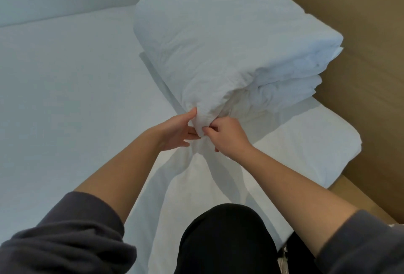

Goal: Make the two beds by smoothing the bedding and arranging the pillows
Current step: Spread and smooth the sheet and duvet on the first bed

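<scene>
Presently, left hand (178,130) and right hand (227,136) both pinch one bunched corner of the folded white duvet (229,39) lying on the bed (65,98).

white bed (65,103), folded duvet (229,44) piled at r. side

dark grey sweatshirt sleeves (65,236) are worn pushed up past the forearms; black trousers (223,241) are worn below.
</scene>
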Motion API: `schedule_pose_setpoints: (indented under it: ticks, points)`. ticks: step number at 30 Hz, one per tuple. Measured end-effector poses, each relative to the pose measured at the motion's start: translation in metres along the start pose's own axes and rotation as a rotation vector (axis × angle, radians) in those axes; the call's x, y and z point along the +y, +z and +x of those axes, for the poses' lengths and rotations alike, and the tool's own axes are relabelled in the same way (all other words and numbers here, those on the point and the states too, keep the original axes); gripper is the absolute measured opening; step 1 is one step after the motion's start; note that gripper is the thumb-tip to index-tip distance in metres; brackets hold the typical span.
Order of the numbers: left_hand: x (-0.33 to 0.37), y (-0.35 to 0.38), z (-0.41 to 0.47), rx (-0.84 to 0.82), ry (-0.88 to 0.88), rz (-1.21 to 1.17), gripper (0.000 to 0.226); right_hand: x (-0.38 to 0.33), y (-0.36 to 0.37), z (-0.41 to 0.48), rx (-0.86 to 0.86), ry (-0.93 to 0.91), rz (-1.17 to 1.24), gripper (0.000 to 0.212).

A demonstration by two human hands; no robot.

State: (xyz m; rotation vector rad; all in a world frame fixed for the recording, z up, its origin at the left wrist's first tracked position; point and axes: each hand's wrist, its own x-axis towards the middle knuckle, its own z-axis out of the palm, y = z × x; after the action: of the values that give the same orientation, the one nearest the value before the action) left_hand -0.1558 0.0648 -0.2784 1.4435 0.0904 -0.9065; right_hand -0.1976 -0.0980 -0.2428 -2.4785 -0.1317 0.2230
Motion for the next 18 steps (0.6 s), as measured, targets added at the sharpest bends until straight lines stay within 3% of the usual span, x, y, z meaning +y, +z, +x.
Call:
schedule_pose_setpoints:
  ticks: [6,10,13,18]
  points:
    - [0.001,-0.002,0.000,0.003,-0.018,-0.019,0.066,0.010,0.004,-0.003,0.036,0.008,-0.014,0.022]
    - [0.000,-0.007,0.004,0.077,0.017,-0.067,0.074,0.018,0.019,-0.007,-0.152,0.030,-0.043,0.048]
    - [0.008,-0.001,0.003,0.087,0.058,-0.081,0.066,0.022,0.025,-0.010,-0.285,0.054,0.063,0.064]
    - [0.009,0.002,0.007,0.104,0.046,-0.040,0.076,0.029,0.023,-0.012,-0.382,0.098,0.048,0.076]
